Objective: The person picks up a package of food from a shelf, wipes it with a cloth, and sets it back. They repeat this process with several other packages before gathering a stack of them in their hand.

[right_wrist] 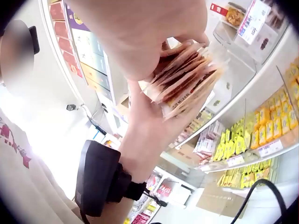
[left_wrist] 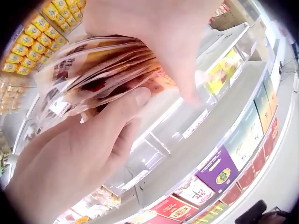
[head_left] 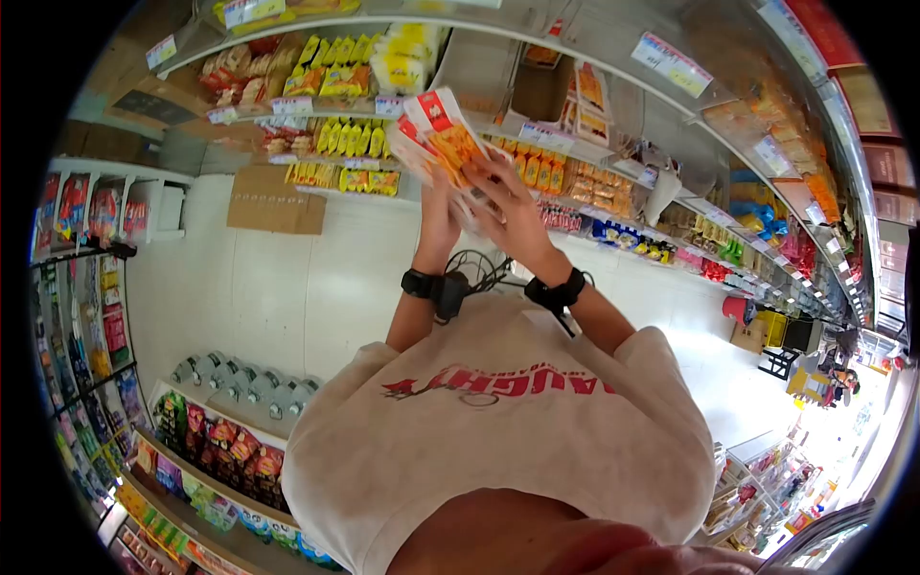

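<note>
A stack of flat packets with red, white and orange print (head_left: 441, 134) is held between both hands in front of the shelves. In the head view the left hand (head_left: 439, 222) grips its lower left side, and the right hand (head_left: 510, 206) has its fingers curled over the right side. The left wrist view shows the layered edges of the packets (left_wrist: 105, 70) between the left hand (left_wrist: 154, 28) above and the right hand (left_wrist: 79, 154) below. Across the right wrist view, the right hand (right_wrist: 140, 37) pinches the fanned packets (right_wrist: 187, 79), with the left hand (right_wrist: 152, 126) under them.
Shelves with price labels (head_left: 671, 64) curve across the top and right. Yellow packets (head_left: 345, 80) fill part of the upper left shelf. A cardboard box (head_left: 276, 199) lies below the shelving at the left. Stocked racks (head_left: 225, 441) stand at the lower left.
</note>
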Demonstrator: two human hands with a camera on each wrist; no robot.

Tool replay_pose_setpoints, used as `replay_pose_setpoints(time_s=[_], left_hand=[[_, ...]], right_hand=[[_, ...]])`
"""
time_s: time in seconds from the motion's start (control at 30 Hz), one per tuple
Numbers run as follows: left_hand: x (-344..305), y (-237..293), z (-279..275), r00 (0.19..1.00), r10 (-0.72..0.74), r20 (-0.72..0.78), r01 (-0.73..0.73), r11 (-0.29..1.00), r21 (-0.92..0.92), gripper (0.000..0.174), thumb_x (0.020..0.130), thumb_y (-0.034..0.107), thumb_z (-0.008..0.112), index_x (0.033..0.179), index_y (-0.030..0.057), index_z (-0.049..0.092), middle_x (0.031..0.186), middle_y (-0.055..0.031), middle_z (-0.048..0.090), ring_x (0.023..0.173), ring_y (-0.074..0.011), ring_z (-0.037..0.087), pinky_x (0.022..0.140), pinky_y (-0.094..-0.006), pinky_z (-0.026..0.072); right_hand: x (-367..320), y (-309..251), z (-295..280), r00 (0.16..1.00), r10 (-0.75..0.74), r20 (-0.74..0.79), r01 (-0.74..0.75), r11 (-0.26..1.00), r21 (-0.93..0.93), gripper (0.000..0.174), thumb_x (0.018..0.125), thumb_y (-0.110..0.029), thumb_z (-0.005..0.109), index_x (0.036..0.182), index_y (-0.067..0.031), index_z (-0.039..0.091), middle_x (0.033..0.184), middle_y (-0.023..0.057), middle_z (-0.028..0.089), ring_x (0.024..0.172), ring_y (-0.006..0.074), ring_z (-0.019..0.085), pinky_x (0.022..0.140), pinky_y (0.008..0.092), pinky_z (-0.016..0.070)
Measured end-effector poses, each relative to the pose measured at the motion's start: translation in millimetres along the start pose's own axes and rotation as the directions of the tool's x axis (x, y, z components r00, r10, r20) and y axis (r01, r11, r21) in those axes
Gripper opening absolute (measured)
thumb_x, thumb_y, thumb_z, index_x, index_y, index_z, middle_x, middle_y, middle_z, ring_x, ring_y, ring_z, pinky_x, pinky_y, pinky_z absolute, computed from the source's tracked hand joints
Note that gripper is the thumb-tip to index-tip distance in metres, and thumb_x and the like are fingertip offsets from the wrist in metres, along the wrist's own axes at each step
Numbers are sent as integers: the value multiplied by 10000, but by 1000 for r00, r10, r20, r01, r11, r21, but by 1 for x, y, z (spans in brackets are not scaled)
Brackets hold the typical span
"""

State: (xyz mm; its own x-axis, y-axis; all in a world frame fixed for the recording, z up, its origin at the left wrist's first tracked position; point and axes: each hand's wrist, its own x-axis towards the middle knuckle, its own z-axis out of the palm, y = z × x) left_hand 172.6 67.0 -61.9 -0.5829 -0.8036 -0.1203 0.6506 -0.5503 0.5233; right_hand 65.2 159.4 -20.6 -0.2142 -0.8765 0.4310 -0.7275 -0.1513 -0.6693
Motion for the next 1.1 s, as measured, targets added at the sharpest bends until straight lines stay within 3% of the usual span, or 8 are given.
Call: replay_pose_setpoints(time_s=[0.13, 0.3, 0.33, 0.43, 0.57, 0.73, 0.87, 1.1], left_hand=[[-15, 29, -10, 999, 33, -34, -21, 949, 316, 489, 927, 154, 681, 1339, -8, 473, 1224, -111, 618, 1066, -210, 635, 898, -335, 534], [-33, 35, -48, 969, 35, -245, 18, 977, 211, 464, 860, 43, 668, 1293, -12, 511, 1159, -116, 647, 1015, -217, 662, 860, -346, 553], [-41, 34, -52, 964, 22, -265, 33, 980, 199, 469, 860, 45, 668, 1297, -11, 507, 1167, -118, 644, 1022, -217, 661, 863, -347, 553], [-62, 32, -73, 937, -24, -348, 65, 992, 107, 484, 866, 49, 673, 1313, -10, 495, 1195, -123, 635, 1045, -218, 654, 879, -351, 550], [-95, 41, -98, 888, 10, -460, 75, 983, 168, 507, 877, 50, 684, 1337, -8, 477, 1227, -130, 621, 1078, -221, 644, 901, -354, 544], [-134, 41, -119, 854, 25, -519, 162, 936, 311, 476, 861, 12, 690, 1301, -28, 514, 1170, -146, 648, 1012, -235, 673, 876, -366, 556], [-164, 13, -136, 662, -1, -749, 60, 997, 52, 500, 847, 3, 680, 1314, -27, 505, 1157, -154, 653, 990, -253, 683, 865, -379, 568], [-216, -13, -157, 530, -98, -842, -36, 990, -138, 522, 864, 71, 681, 1339, -36, 491, 1190, -162, 645, 1019, -261, 676, 870, -385, 570]], right_hand=[[-1, -21, 9, 995, 13, 97, -29, 986, 167, 550, 825, -69, 715, 1358, -84, 579, 1452, 181, 452, 1346, 410, 438, 1119, 471, 381], [-12, -6, 47, 979, 85, 185, -128, 963, 238, 377, 852, -188, 760, 1176, -45, 630, 1409, 225, 451, 1314, 399, 472, 1070, 453, 427], [-10, -3, 52, 913, 285, 292, -373, 873, 314, 426, 854, -204, 765, 1183, -14, 572, 1367, 245, 465, 1320, 406, 455, 1055, 441, 437], [3, -13, 70, 972, 216, 94, -227, 966, 126, 536, 886, -209, 741, 1302, 7, 480, 1365, 235, 488, 1203, 399, 555, 992, 411, 478], [-24, -2, 106, 587, 305, 750, -779, 465, 421, 598, 958, -323, 643, 1393, 12, 405, 1350, 232, 542, 1160, 354, 593, 981, 404, 463], [-42, 3, 127, 645, 36, 764, -393, 872, 291, 575, 1043, -322, 501, 1483, 5, 326, 1262, 213, 597, 1108, 268, 611, 962, 372, 469], [-24, 0, 122, 164, 74, 984, -755, 651, 77, 555, 1065, -341, 430, 1479, 20, 351, 1288, 218, 599, 1187, 248, 590, 1022, 374, 438], [-57, 155, 178, 23, 129, 991, -948, 317, -19, 396, 1028, -323, 490, 1284, -39, 592, 1169, 136, 681, 1055, 202, 672, 946, 306, 518]])
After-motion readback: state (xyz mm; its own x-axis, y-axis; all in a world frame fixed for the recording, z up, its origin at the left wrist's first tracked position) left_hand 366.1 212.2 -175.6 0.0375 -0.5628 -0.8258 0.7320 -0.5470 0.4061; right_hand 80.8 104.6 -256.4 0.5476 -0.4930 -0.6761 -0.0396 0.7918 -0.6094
